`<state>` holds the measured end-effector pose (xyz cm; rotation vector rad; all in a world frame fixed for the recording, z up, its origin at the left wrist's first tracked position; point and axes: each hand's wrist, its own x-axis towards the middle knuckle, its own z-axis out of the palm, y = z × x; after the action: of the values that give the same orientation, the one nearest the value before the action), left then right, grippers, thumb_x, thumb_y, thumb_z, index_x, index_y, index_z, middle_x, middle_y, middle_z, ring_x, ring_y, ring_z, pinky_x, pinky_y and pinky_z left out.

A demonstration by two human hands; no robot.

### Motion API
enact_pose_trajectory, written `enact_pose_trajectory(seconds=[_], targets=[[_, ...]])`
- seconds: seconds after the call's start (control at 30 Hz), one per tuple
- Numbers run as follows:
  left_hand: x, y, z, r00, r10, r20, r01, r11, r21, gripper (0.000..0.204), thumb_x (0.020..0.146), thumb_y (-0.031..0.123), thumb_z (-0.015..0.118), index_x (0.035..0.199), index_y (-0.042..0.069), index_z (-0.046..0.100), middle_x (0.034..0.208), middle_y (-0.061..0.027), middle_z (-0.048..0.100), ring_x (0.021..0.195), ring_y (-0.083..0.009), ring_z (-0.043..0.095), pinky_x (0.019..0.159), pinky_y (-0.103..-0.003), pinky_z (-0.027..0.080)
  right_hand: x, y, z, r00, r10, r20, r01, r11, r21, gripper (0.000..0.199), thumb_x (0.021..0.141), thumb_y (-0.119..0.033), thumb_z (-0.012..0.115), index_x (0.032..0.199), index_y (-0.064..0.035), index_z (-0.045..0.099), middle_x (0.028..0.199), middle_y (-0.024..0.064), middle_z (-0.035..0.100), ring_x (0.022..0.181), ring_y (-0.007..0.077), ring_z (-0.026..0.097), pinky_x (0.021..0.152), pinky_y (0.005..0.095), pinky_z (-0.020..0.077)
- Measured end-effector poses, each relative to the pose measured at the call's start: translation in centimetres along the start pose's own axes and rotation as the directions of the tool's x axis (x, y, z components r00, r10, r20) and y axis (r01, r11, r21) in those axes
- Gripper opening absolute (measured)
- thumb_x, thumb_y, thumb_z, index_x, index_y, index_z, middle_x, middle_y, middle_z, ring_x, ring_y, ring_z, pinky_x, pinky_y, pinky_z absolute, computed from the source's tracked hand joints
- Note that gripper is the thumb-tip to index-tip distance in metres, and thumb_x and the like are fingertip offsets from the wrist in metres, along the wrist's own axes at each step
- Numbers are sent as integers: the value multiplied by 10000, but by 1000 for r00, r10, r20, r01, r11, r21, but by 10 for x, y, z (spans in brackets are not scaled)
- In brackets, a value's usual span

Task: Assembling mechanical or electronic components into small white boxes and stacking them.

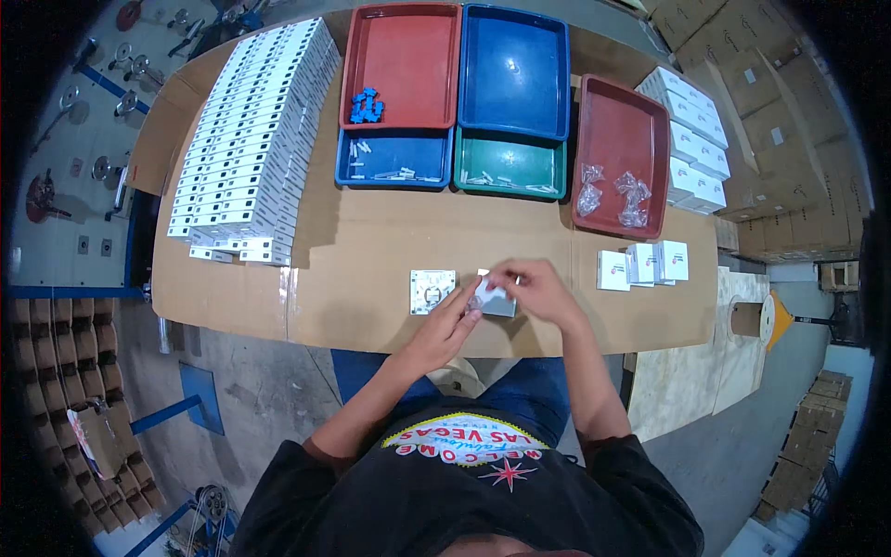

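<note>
Both hands point(492, 302) pinch small box point(498, 303) — mid-table.

Likely packing workshop: parts trays point(401, 56), stacked white boxes point(249, 130), cartons point(780, 102).

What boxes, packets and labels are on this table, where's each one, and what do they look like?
Stacked white cartons: far left, long rows.
White boxes with red marks: far right edge, stacked.
Three small white boxes: right, upright.
Clear plastic packets: in the right red tray.
Small white box: between both hands' fingers.
</note>
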<state>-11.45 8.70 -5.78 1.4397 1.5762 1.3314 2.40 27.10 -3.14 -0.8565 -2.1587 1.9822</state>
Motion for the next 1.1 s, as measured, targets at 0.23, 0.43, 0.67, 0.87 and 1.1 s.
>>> enact_pose_trajectory(seconds=[0.23, 0.43, 0.67, 0.87, 1.1], targets=[[-15, -3, -22, 960, -249, 125, 249, 968, 16, 432, 1034, 171, 609, 1446, 51, 556, 1127, -175, 668, 1044, -306, 663, 903, -376, 515, 124, 1, -81, 834, -389, -392, -59, 643, -763, 168, 907, -208, 712, 1018, -100, 776, 941, 138, 754, 866, 301, 737, 745, 409, 569], [-26, -9, -23, 955, -298, 15, 298, 954, -44, 462, 935, 155, 751, 1367, 62, 615, 1126, -153, 713, 1034, -279, 694, 901, -354, 538, 180, 26, -101, 954, -121, -274, -210, 385, -899, 108, 813, -158, 720, 900, -123, 771, 937, 146, 759, 923, 342, 732, 810, 468, 573], [-11, -14, -27, 891, -433, -138, 416, 899, -135, 547, 868, 118, 818, 1373, 88, 610, 1125, -102, 750, 1044, -207, 702, 903, -340, 547, 184, 32, -108, 962, -78, -262, -199, 456, -868, 121, 820, -189, 754, 899, -97, 761, 917, 135, 761, 904, 334, 733, 789, 443, 575], [1, -16, -29, 876, -447, -179, 415, 890, -189, 452, 853, 77, 818, 1287, 75, 692, 1111, -91, 751, 993, -172, 682, 877, -310, 542, 179, 35, -110, 968, -96, -233, -153, 514, -844, 132, 836, -186, 689, 905, -93, 751, 968, 154, 749, 951, 347, 717, 808, 467, 564], [-4, -21, -30, 889, -419, -185, 375, 897, -234, 408, 879, 82, 807, 1274, 69, 706, 1125, -89, 749, 991, -163, 680, 892, -310, 545, 177, 27, -108, 958, -244, -152, -31, 439, -898, 143, 839, -148, 674, 942, -114, 766, 956, 146, 747, 925, 347, 719, 789, 473, 566]])
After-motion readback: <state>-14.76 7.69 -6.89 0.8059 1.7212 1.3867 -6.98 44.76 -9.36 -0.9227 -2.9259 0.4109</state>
